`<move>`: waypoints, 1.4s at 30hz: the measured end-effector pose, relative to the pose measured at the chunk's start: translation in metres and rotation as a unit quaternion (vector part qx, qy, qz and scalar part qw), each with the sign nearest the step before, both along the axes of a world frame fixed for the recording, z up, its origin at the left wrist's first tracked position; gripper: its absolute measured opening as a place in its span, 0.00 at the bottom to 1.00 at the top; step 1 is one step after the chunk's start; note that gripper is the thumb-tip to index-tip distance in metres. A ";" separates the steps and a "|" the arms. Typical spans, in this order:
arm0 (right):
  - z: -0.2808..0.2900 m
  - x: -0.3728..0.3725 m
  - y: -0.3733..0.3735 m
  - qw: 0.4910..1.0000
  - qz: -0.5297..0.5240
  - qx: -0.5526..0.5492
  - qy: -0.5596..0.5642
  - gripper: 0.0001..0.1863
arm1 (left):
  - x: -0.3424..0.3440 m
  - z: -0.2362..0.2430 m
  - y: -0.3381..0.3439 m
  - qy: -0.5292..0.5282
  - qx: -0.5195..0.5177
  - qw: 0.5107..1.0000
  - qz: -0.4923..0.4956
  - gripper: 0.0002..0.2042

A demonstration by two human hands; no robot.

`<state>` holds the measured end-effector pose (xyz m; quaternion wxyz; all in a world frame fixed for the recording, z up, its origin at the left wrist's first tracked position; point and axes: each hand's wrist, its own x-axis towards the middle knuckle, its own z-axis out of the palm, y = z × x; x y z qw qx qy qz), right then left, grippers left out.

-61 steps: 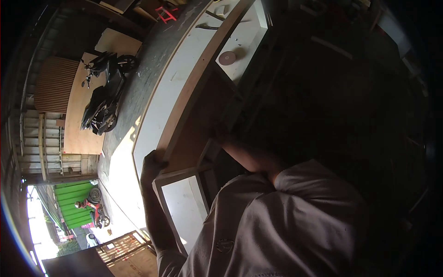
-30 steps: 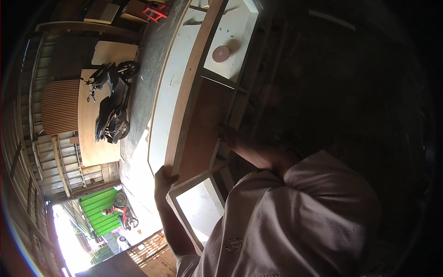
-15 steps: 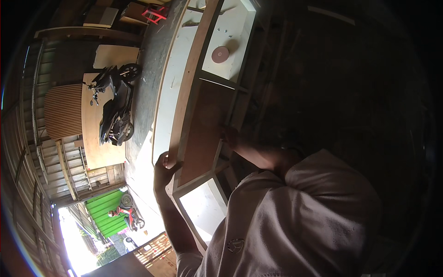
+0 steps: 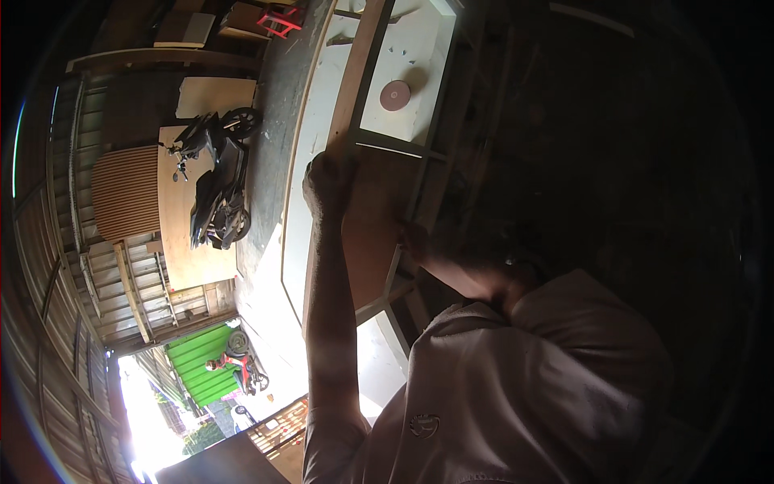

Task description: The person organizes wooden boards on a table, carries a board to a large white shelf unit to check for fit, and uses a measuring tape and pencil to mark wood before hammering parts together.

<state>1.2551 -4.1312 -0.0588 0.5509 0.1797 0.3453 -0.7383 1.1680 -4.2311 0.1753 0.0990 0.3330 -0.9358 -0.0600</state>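
A long wooden frame with cross bars runs away from me, its front rail [image 4: 348, 105] of light wood. A brown panel [image 4: 377, 242] fills the middle bay. My left hand [image 4: 326, 185] is closed over the rail on the panel's left side, its fingertips in shadow. At the panel's right edge, my right hand [image 4: 414, 240] touches the frame; its fingers are too dark to make out. In the far bay a round pinkish disc [image 4: 395, 95] lies on a pale board [image 4: 385, 119], with a few small bits beyond it.
A pale board strip [image 4: 300, 242] lies left of the frame. A black motorbike [image 4: 216, 185] stands beyond it before leaning wood panels [image 4: 193, 234]. Farther off are a red stool [image 4: 280, 22], a red motorbike [image 4: 242, 365] and a green metal sheet [image 4: 201, 355]. The right side is dark.
My left hand has slid away from me along the rail, from the near end of the brown panel to near its far end. My right hand stays at the panel's right edge.
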 end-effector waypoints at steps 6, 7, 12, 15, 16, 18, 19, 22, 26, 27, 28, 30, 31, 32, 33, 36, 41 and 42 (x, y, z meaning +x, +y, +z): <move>0.009 -0.004 0.005 1.000 -0.002 -0.005 -0.020 0.21 | 0.003 -0.007 -0.004 0.036 -0.021 0.999 -0.014 0.30; 0.009 -0.004 0.005 1.000 -0.002 -0.005 -0.020 0.21 | 0.003 -0.007 -0.004 0.035 -0.021 0.999 -0.014 0.30; 0.019 -0.006 0.007 1.000 -0.018 -0.013 -0.004 0.20 | 0.002 -0.002 -0.002 0.024 0.014 1.000 0.001 0.29; 0.020 -0.007 0.008 1.000 0.014 -0.007 -0.025 0.21 | 0.004 -0.005 -0.006 0.035 -0.009 0.999 -0.004 0.29; 0.017 -0.006 0.006 1.000 0.015 -0.007 -0.026 0.21 | 0.006 -0.006 -0.006 0.034 -0.008 0.999 -0.003 0.29; 0.006 -0.004 -0.002 0.999 0.007 0.012 -0.033 0.20 | 0.001 -0.004 -0.001 0.054 -0.005 0.998 -0.011 0.29; -0.001 -0.002 -0.003 0.999 0.005 0.013 -0.033 0.20 | 0.000 -0.005 0.000 0.054 -0.004 0.998 -0.013 0.29; -0.001 0.000 -0.001 1.000 0.001 0.000 -0.017 0.20 | 0.000 -0.006 0.001 0.066 -0.014 0.998 -0.017 0.29; 0.009 -0.007 0.008 1.000 0.008 -0.016 -0.003 0.20 | -0.001 -0.005 -0.001 0.039 0.020 0.999 -0.012 0.29; 0.018 -0.006 0.012 1.000 0.014 -0.021 0.000 0.21 | 0.009 -0.003 -0.004 0.038 0.038 0.998 -0.015 0.31; 0.016 -0.001 0.009 0.999 0.031 -0.021 0.007 0.21 | 0.021 -0.003 -0.010 0.045 0.036 0.998 0.002 0.31; -0.002 0.012 -0.006 0.998 0.047 0.011 -0.025 0.23 | 0.051 0.004 -0.023 0.027 0.086 0.995 -0.038 0.36; -0.019 0.014 -0.011 0.998 0.067 0.012 -0.017 0.23 | 0.062 0.011 -0.023 0.029 0.077 0.996 -0.016 0.35; -0.037 0.009 -0.015 0.999 0.037 -0.028 -0.019 0.21 | 0.070 0.024 -0.021 0.033 0.068 0.997 0.007 0.35; -0.051 0.000 -0.017 0.997 0.008 -0.070 -0.022 0.20 | 0.073 0.040 -0.016 0.034 0.071 0.997 0.007 0.36; -0.045 0.001 -0.015 0.994 0.057 -0.096 -0.006 0.20 | 0.172 0.073 -0.037 0.057 0.051 0.993 0.090 0.35; -0.061 -0.016 -0.022 0.891 0.082 -0.232 0.383 0.27 | 0.316 0.103 -0.034 0.165 0.104 0.952 0.235 0.27; -0.036 -0.002 -0.015 0.950 0.110 -0.216 0.197 0.27 | 0.361 0.104 -0.012 0.199 0.136 0.925 0.293 0.25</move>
